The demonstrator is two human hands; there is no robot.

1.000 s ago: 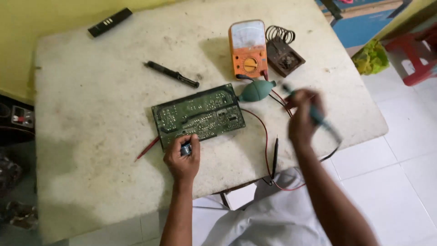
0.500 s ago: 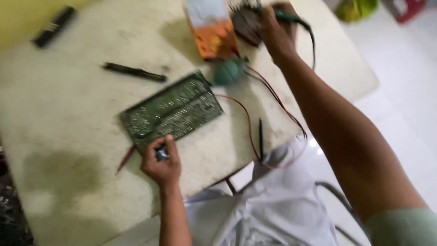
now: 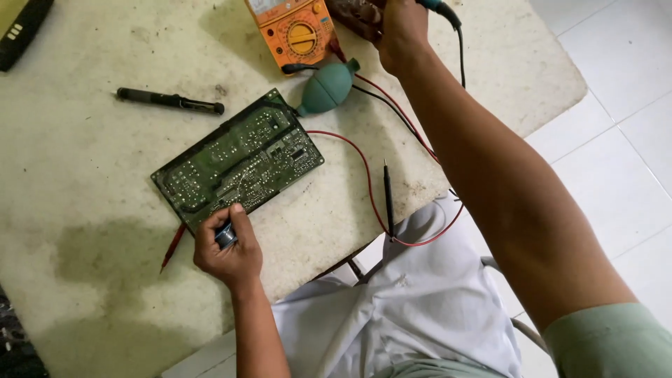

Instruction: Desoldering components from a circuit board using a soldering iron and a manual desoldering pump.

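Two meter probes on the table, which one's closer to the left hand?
The red probe, lying beside the left hand at the circuit board's lower-left corner. The black probe lies apart, right of the board near the table edge.

— Left hand (image 3: 227, 250)?
— Pinching a small spool (image 3: 225, 236) at the circuit board (image 3: 238, 161) edge, thumb on the board.
— Right hand (image 3: 400, 28)?
— Up by the orange multimeter (image 3: 294, 29), gripping a soldering iron (image 3: 439, 8). Black probe (image 3: 388, 196) lies w/ red lead near table (image 3: 91, 231) edge.
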